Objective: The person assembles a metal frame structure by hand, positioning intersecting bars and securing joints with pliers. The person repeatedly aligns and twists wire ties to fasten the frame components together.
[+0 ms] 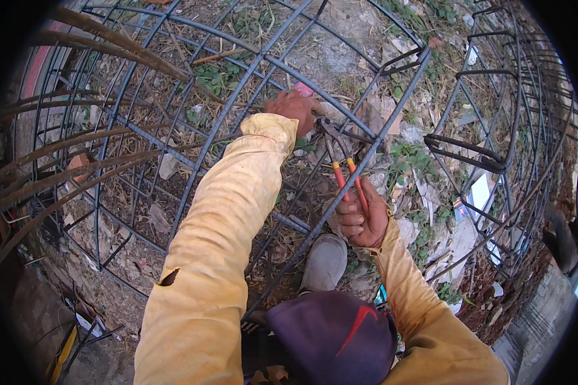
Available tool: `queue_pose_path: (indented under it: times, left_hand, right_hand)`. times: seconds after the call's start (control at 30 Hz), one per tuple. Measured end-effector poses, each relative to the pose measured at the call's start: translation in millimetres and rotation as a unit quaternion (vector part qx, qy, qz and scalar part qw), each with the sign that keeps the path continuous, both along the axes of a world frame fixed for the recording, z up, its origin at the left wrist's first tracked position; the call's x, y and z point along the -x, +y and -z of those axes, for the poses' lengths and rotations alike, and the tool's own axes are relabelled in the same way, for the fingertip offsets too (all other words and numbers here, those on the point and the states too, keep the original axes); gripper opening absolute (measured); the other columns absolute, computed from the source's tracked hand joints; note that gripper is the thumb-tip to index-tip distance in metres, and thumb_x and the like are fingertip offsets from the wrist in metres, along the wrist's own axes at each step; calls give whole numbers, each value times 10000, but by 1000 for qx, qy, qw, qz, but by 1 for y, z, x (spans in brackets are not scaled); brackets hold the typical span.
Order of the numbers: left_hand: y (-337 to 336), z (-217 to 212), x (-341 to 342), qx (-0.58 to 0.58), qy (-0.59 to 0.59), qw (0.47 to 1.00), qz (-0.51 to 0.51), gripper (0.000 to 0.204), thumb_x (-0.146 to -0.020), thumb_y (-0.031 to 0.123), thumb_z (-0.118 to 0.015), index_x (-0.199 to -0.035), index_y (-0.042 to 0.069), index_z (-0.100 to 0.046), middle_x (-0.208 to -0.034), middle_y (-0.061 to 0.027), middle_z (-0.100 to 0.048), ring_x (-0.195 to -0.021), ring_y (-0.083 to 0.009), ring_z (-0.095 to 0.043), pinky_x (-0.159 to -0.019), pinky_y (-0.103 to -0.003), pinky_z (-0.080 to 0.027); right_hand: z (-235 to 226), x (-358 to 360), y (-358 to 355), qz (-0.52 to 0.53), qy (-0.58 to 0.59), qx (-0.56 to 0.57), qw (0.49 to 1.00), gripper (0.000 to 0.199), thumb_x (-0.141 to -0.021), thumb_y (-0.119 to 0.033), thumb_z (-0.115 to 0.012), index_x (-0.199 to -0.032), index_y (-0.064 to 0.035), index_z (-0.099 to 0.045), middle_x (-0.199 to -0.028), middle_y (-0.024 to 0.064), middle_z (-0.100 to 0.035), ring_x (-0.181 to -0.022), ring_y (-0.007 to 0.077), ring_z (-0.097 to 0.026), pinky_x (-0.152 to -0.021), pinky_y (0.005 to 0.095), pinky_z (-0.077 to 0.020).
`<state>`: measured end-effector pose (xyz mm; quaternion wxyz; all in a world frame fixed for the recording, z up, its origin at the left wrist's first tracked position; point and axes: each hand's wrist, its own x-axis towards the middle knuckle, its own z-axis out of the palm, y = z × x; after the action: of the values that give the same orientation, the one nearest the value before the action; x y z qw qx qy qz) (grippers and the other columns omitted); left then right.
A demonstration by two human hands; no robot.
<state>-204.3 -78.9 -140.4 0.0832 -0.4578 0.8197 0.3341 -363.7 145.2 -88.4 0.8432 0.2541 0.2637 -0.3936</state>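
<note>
My right hand point(366, 217) is closed around the red and yellow handles of a pair of pincers point(351, 168). The dark jaws of the tool point up and left, beside a crossing of steel bars. Beyond the jaws, my left hand point(293, 110) reaches in among the bars of a rebar cage point(263, 56). Its fingers are curled, and their tips are partly hidden, so what they hold does not show. A small pink and white scrap point(303, 89) lies by its knuckles. Loose yellow sleeves cover both my arms.
More tied rebar with bent stirrups point(465, 154) stands at the right. Rusty brown bars point(119, 48) stretch in from the left. Weeds, dry leaves and paper litter cover the ground below. A grey shoe point(325, 263) and a dark purple cap point(331, 337) appear near the bottom.
</note>
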Motion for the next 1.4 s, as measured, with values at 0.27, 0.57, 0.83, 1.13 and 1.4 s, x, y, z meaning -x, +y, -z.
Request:
queue_pose_path:
  times: [0.27, 0.57, 0.83, 1.13, 1.4]
  left_hand:
    - [-1, 8, 1, -22, -2, 1000, 1, 385, -842, 183, -610, -1155, 389, -701, -1326, -121, -559, -1268, -350, -480, -1064, -501, -385]
    - [-1, 3, 0, -18, 6, 1000, -3, 340, -860, 235, -617, -1167, 358, -696, -1308, -127, -566, -1252, -355, -488, -1070, -478, -390]
    - [1, 6, -1, -6, 8, 1000, -1, 300, -877, 285, -629, -1165, 321, -703, -1287, -142, -574, -1232, -359, -501, -1077, -460, -395]
    - [0, 17, -4, 5, 22, 1000, 13, 315, -888, 286, -623, -1193, 323, -692, -1279, -140, -585, -1255, -357, -484, -1103, -465, -361]
    - [-2, -2, 2, -34, -20, 999, -5, 316, -892, 298, -639, -1195, 374, -685, -1327, -129, -551, -1268, -380, -467, -1098, -477, -375]
  right_hand:
    - [-7, 6, -26, -269, 349, -50, 896, 575, -956, -630, -412, -1103, -101, -585, -792, 89, -649, -623, 180, -623, -563, 357, -499]
    - [21, 8, -2, -44, 4, -5, 999, 252, -960, -416, -622, -1102, -214, -569, -663, -27, -557, -476, 105, -515, -435, 266, -407]
    - [22, -11, 6, -126, 286, 45, 949, 388, -948, -415, -623, -1127, -73, -593, -737, 34, -593, -498, 137, -535, -440, 264, -413]
    - [-5, -12, -6, -436, 768, 126, 451, 677, -945, -565, -488, -1088, 90, -585, -907, 339, -645, -913, 493, -647, -804, 520, -505]
    - [-12, -7, -7, -193, 416, 17, 888, 712, -940, -679, -442, -1089, 1, -590, -699, 32, -531, -541, 126, -509, -480, 284, -391]
